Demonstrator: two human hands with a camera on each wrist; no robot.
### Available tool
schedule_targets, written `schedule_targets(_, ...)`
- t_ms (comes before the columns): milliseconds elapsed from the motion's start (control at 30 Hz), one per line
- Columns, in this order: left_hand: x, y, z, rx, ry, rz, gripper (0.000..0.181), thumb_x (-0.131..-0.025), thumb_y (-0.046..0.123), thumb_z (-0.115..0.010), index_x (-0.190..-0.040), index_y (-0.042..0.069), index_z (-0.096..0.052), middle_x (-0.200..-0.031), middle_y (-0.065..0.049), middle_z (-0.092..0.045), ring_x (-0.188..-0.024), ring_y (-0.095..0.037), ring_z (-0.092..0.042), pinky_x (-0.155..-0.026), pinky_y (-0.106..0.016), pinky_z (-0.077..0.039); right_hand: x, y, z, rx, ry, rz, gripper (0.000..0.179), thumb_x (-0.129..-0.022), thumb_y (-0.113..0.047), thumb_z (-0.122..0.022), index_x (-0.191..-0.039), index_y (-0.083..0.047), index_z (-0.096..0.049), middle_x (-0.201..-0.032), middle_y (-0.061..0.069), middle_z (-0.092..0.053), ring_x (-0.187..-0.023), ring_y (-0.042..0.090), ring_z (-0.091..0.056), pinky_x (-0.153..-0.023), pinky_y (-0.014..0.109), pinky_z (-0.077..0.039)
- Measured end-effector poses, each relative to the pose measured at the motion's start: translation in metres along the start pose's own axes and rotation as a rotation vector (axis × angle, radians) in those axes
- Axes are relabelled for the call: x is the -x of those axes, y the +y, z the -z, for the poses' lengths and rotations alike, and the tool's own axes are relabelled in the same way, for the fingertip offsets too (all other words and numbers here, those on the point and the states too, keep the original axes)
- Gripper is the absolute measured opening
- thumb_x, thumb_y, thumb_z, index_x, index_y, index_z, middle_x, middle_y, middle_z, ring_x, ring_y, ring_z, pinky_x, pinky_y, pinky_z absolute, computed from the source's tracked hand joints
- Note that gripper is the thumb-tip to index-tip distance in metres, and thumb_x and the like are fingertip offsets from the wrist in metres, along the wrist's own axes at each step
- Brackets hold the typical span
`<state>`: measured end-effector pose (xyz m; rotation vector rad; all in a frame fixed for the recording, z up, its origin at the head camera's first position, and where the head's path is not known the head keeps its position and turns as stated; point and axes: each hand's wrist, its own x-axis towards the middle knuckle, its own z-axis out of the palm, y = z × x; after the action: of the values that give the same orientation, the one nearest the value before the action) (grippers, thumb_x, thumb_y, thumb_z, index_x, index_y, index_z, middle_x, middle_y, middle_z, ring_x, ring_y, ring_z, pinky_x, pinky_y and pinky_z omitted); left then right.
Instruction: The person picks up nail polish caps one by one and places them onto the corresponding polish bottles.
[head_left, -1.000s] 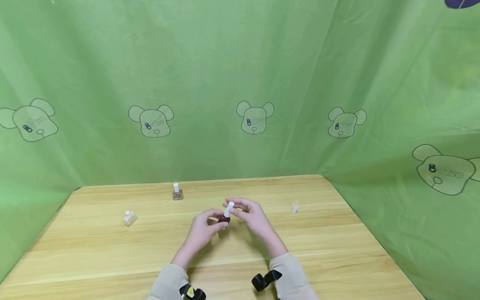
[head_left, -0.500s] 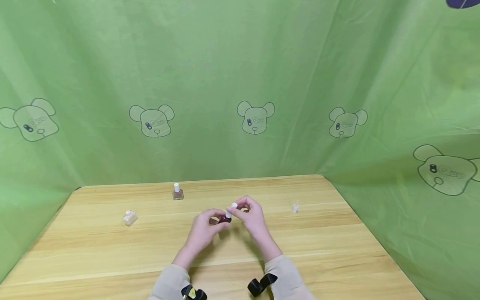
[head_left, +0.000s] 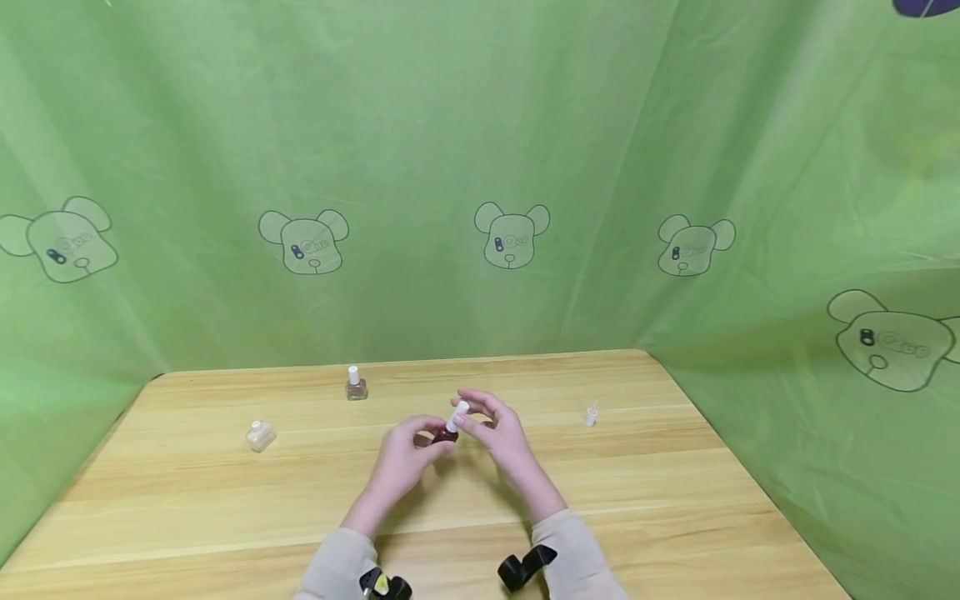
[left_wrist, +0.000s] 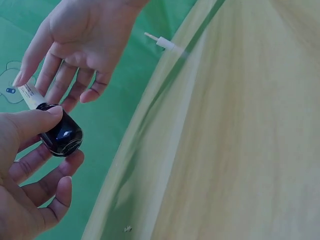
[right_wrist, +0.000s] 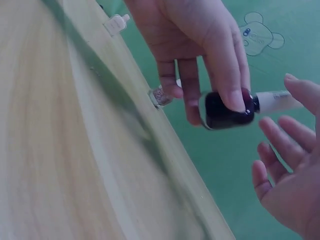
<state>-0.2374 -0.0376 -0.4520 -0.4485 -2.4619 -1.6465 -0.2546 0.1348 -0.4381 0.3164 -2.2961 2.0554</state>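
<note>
My left hand [head_left: 405,458] pinches a dark red nail polish bottle [right_wrist: 225,111] between thumb and fingers, above the table. Its long white cap [right_wrist: 274,101] sits at the bottle's neck and points up and to the right in the head view. My right hand [head_left: 498,429] is spread around the cap, thumb on one side and fingers on the other. In the right wrist view a gap shows between those fingers and the cap; the thumb tip is close to the cap's end, and whether it touches I cannot tell.
A capped mauve nail polish bottle [head_left: 356,388] stands at the table's back. An uncapped pale bottle [head_left: 260,436] is at the left. A white cap with its brush [head_left: 591,415] stands at the right. Green curtains [head_left: 420,167] hang around the wooden table [head_left: 225,517].
My right fingers closed around the cap half a second ago and have now spread again. The bottle and cap tipped right with that motion, then came back. My left hand has kept its hold.
</note>
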Motion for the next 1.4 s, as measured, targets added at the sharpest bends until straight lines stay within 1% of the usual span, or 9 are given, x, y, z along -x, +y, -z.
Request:
schedule_targets(100, 0.000, 0.000, 0.002, -0.001, 0.012, 0.004, 0.026, -0.082, 0.016, -0.077, -0.106, 0.007, -0.071, -0.104, -0.013, -0.072, -0.086, -0.025, -0.070, -0.072, -0.021, -0.057, 0.000, 0.001, 0.004, -0.034, -0.072, -0.006, 0.048, -0.089, -0.014, -0.069, -0.135, -0.010, -0.055, -0.133, 0.011, -0.062, -0.121, 0.024, -0.055, -0.095, 0.030, -0.046)
schedule_targets(233, 0.000, 0.000, 0.004, -0.007, 0.017, 0.004, 0.027, -0.081, 0.016, -0.077, -0.106, 0.007, -0.071, -0.104, -0.012, -0.072, -0.085, -0.025, -0.070, -0.072, -0.020, -0.057, 0.001, 0.001, 0.006, -0.071, -0.128, -0.025, 0.047, -0.090, -0.014, -0.067, -0.135, -0.012, -0.055, -0.135, 0.009, -0.062, -0.126, 0.027, -0.054, -0.102, 0.036, -0.043)
schedule_targets(433, 0.000, 0.000, 0.004, -0.016, 0.005, -0.005, 0.026, -0.081, 0.016, -0.077, -0.105, 0.007, -0.072, -0.102, -0.011, -0.072, -0.086, -0.025, -0.069, -0.073, -0.021, -0.057, 0.001, 0.003, 0.007, -0.083, -0.160, -0.029, 0.046, -0.091, -0.016, -0.066, -0.135, -0.008, -0.055, -0.132, 0.011, -0.063, -0.125, 0.026, -0.058, -0.112, 0.044, -0.040)
schedule_targets(567, -0.001, -0.001, 0.003, -0.025, -0.001, -0.011, 0.024, -0.082, 0.017, -0.077, -0.104, 0.008, -0.072, -0.101, -0.010, -0.072, -0.088, -0.024, -0.068, -0.074, -0.022, -0.057, 0.001, 0.004, 0.006, -0.086, -0.163, -0.018, 0.045, -0.091, -0.016, -0.066, -0.134, -0.005, -0.056, -0.129, 0.014, -0.064, -0.122, 0.023, -0.061, -0.110, 0.041, -0.042)
schedule_targets(767, -0.001, -0.001, 0.002, -0.034, -0.001, -0.017, 0.023, -0.082, 0.015, -0.077, -0.103, 0.008, -0.072, -0.101, -0.009, -0.072, -0.091, -0.024, -0.067, -0.076, -0.023, -0.057, 0.001, 0.003, 0.004, -0.088, -0.107, -0.009, 0.038, -0.089, -0.013, -0.069, -0.124, -0.002, -0.062, -0.121, 0.015, -0.069, -0.106, 0.010, -0.066, -0.099, 0.031, -0.048)
schedule_targets(933, -0.001, -0.001, 0.001, -0.027, -0.002, -0.023, 0.024, -0.081, 0.015, -0.078, -0.103, 0.007, -0.072, -0.101, -0.010, -0.072, -0.091, -0.025, -0.068, -0.075, -0.021, -0.057, 0.000, 0.004, 0.002, -0.086, -0.035, -0.011, 0.031, -0.085, -0.008, -0.072, -0.113, 0.002, -0.065, -0.111, 0.011, -0.073, -0.099, 0.010, -0.066, -0.093, 0.031, -0.048)
schedule_targets(1033, -0.001, -0.001, 0.000, -0.025, -0.004, -0.030, 0.025, -0.080, 0.016, -0.078, -0.103, 0.007, -0.072, -0.100, -0.010, -0.072, -0.089, -0.023, -0.068, -0.075, -0.021, -0.056, 0.000, 0.003, 0.000, -0.071, 0.031, -0.023, 0.026, -0.080, -0.005, -0.076, -0.103, 0.001, -0.066, -0.098, 0.004, -0.075, -0.092, 0.010, -0.064, -0.086, 0.028, -0.046)
schedule_targets(1200, 0.000, -0.001, -0.002, -0.037, -0.022, -0.046, 0.025, -0.081, 0.017, -0.078, -0.103, 0.007, -0.072, -0.098, -0.009, -0.072, -0.088, -0.022, -0.068, -0.075, -0.021, -0.056, 0.001, 0.000, -0.003, -0.029, 0.119, -0.042, 0.026, -0.076, -0.004, -0.079, -0.091, 0.002, -0.059, -0.081, -0.006, -0.063, -0.078, 0.011, -0.055, -0.070, 0.023, -0.044)
schedule_targets(1400, 0.001, 0.000, -0.003, -0.042, -0.023, -0.045, 0.025, -0.081, 0.015, -0.078, -0.103, 0.007, -0.072, -0.097, -0.008, -0.072, -0.087, -0.021, -0.067, -0.074, -0.021, -0.056, 0.002, -0.002, -0.005, -0.034, 0.150, -0.059, 0.028, -0.075, -0.004, -0.080, -0.088, 0.002, -0.055, -0.079, -0.007, -0.058, -0.074, 0.012, -0.052, -0.066, 0.022, -0.043)
